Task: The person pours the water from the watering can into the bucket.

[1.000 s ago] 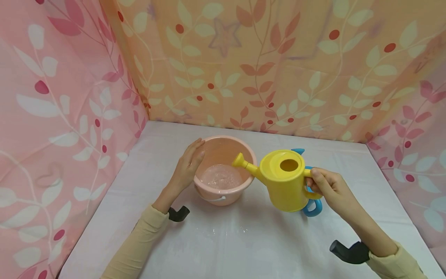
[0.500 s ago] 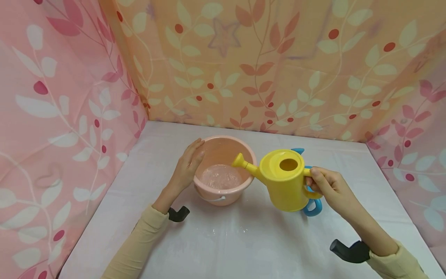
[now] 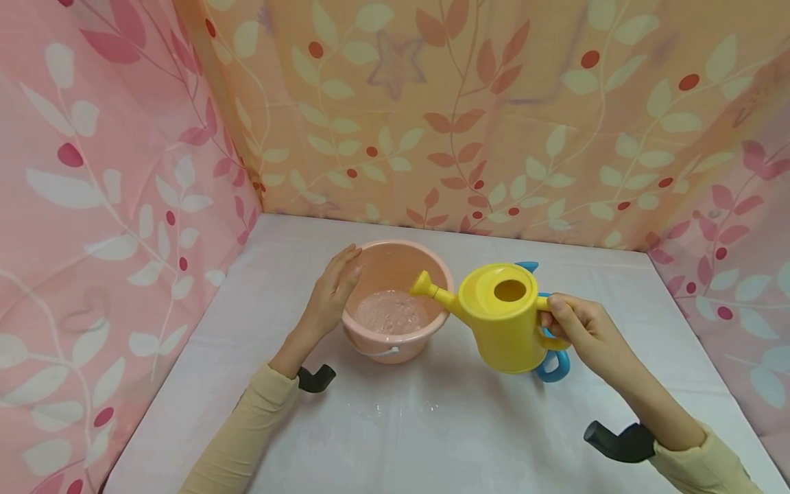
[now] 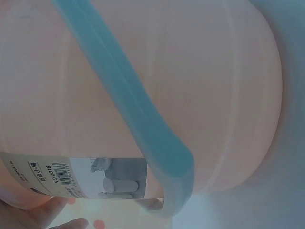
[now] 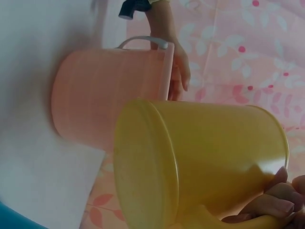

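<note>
Water-spotted white tabletop (image 3: 395, 439) stretches forward, where the right hand (image 3: 583, 334) grips a yellow watering can (image 3: 507, 343) by its handle, spout over a pink bucket (image 3: 411, 348). Fingers fairly straight, the left hand (image 3: 328, 295) rests at the bucket's rim; behind hang leafy curtains (image 3: 395, 137).

I see a blue object (image 3: 558, 369), mostly hidden, its curved loop showing against the white tabletop (image 3: 345, 460), with a few water drops (image 3: 433, 407) glinting to its left, nearer my head camera. Beyond, I have an orange back curtain (image 3: 345, 171) bearing a faint purple star (image 3: 398, 65), between leaf-patterned pink side curtains (image 3: 123, 274)
</note>
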{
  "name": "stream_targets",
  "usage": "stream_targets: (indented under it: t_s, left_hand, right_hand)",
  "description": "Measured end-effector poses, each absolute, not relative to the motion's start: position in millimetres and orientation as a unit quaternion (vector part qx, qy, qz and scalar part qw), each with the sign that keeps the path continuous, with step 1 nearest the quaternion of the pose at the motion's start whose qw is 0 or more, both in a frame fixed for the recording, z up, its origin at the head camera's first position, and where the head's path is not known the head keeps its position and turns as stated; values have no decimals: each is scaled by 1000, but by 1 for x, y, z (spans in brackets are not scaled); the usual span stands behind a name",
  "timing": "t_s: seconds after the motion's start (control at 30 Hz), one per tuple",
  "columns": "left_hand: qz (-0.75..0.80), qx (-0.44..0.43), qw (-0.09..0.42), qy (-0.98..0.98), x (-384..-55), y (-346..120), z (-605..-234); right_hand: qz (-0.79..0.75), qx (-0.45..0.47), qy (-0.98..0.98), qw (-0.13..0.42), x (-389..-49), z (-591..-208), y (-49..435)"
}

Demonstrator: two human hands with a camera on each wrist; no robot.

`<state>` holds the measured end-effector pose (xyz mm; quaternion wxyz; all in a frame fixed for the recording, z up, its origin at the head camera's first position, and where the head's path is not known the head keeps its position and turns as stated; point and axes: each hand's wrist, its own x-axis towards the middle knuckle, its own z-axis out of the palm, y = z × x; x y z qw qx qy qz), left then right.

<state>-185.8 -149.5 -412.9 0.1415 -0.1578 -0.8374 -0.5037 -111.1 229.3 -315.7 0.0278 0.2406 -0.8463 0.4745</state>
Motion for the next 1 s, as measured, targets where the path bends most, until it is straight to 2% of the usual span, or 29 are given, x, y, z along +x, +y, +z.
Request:
stream_targets:
  t_s: [1.0]
  left_hand:
    - [-508, -159, 138, -835, -185, -149, -412]
  right_hand:
    - [465, 241, -852, 19, -112, -312, 229]
